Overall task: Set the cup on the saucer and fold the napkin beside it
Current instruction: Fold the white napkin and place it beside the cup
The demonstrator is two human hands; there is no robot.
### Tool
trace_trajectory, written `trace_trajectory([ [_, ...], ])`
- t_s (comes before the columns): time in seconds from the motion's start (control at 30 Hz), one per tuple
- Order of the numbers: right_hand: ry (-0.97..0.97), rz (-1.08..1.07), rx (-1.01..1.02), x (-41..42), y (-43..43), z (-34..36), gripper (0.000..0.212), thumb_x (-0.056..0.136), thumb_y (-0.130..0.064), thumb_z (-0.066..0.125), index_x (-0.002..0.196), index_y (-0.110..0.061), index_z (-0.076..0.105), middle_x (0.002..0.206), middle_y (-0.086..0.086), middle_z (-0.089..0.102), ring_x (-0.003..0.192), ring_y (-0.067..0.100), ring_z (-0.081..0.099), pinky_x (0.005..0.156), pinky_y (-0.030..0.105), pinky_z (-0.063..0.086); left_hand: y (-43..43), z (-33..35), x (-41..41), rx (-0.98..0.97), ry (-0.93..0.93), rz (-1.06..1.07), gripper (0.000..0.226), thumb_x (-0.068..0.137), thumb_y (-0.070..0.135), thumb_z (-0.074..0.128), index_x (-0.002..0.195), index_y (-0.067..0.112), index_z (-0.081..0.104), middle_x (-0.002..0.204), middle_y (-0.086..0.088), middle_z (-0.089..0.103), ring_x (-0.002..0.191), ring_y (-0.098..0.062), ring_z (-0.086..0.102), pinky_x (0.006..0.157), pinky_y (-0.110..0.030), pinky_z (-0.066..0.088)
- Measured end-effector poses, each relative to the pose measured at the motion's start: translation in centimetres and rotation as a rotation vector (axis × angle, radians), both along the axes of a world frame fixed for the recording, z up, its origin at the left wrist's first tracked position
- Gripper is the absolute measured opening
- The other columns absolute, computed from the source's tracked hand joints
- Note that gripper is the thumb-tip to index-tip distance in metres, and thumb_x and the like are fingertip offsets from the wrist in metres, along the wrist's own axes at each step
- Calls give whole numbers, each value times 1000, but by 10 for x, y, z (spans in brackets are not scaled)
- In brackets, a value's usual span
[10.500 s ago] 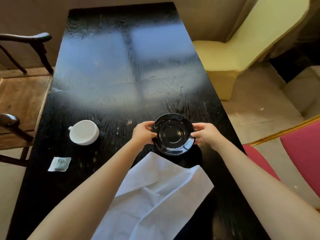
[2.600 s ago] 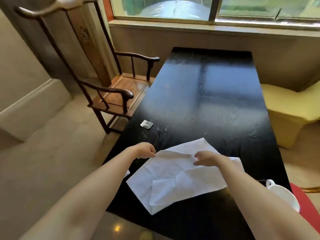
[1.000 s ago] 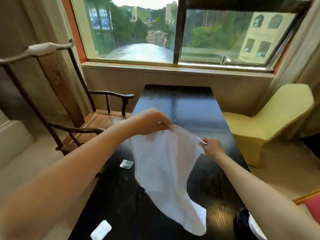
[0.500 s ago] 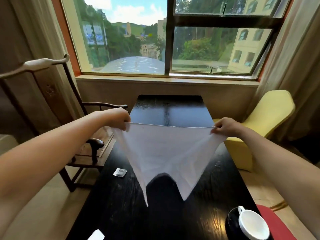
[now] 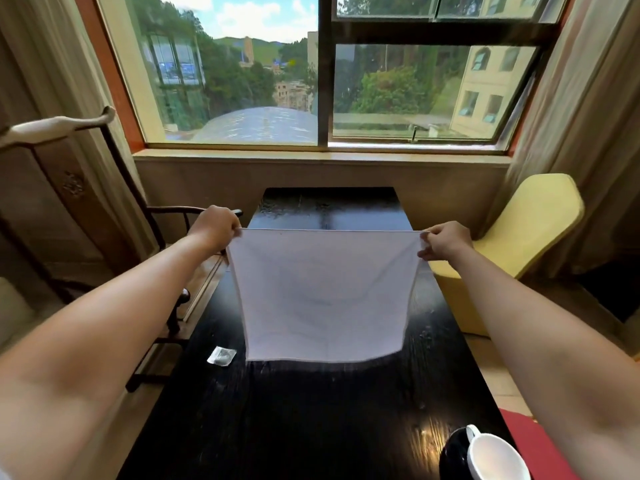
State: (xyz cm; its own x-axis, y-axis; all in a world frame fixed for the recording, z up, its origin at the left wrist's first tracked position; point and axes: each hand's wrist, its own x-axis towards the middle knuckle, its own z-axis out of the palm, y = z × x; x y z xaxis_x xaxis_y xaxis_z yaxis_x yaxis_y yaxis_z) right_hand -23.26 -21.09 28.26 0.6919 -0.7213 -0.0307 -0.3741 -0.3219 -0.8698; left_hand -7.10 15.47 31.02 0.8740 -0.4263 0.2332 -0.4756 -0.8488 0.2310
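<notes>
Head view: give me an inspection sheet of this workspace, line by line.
Surface: black wooden table, glossy, reflecting the window.
Job's things: white napkin held up unfolded, hanging flat over the table; white cup sits on the black saucer at the near right corner.
Clutter: small clear wrapper on the table's left side.
Grippers: left hand and right hand each pinch a top corner of the napkin.
Cables: nothing seen.
Surroundings: wooden armchair left, yellow chair right, window ahead.

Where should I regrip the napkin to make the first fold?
Likely the two bottom corners of the napkin, reached from below. It hangs flat over the table, top corners pinched by the left hand and right hand, the lower edge free.
</notes>
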Motion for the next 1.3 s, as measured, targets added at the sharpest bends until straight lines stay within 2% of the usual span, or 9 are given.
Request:
trace_trajectory([
  [0.17,-283,-17,-145,4,-4,2,22,90,-8,56,104,3,69,102,21,71,98,32,67,95,44,51,-3,25,12,-77,-168,-61,18,88,5,55,96,0,71,104,-18,70,97,-33,63,91,-41,48],
  [0.37,-512,-1,-270,-14,1,12,28,92,-14,55,114,1,65,115,15,67,104,17,60,79,10,46,4,59,9,-119,-401,-228,16,83,5,63,93,-4,72,104,-21,70,98,-37,63,87,-39,48],
  [0.5,-538,24,-379,-40,7,-2,27,92,-11,56,114,0,65,119,16,66,110,22,61,91,19,45,21,36,-11,-135,-467,-274,17,82,1,64,97,-3,71,110,-24,67,103,-41,62,92,-46,48],
  [0.6,-432,80,-438,-67,16,-47,24,90,-8,57,110,-1,68,116,16,68,108,25,63,89,20,45,36,-11,-37,-153,-437,-274,17,78,-4,66,94,-4,72,108,-25,67,100,-41,63,93,-46,47],
  [0.77,-242,109,-350,-112,41,-139,23,83,7,59,99,0,73,107,19,70,105,27,65,80,-10,31,64,-120,-94,-167,-225,-262,19,67,-14,71,83,-4,74,101,-25,70,91,-41,68,86,-51,52],
  [1.03,218,381,-295,-174,60,-234,21,86,0,59,100,-5,74,106,7,73,104,20,64,92,27,46,105,-261,-178,-133,237,-5,22,87,5,57,104,3,70,121,-12,64,114,-28,58,98,-34,43],
  [1.13,366,492,-252,-185,62,-245,19,89,-6,57,87,-11,75,86,-4,72,89,14,64,74,22,47,112,-284,-207,-212,419,71,17,87,6,57,92,10,72,100,6,67,100,-18,60,86,-20,43],
  [1.2,437,550,-267,-188,62,-248,25,89,-8,56,76,-19,74,77,-9,67,80,10,61,70,22,43,115,-294,-220,-275,510,105,16,85,4,58,78,10,71,88,5,67,88,-17,63,83,-29,50],
  [1.3,509,574,-305,-190,59,-251,20,90,-12,56,97,-10,75,98,2,72,93,16,63,75,22,42,122,-303,-229,-245,541,137,16,84,6,64,75,17,71,91,5,68,88,-9,63,87,-20,48],
])
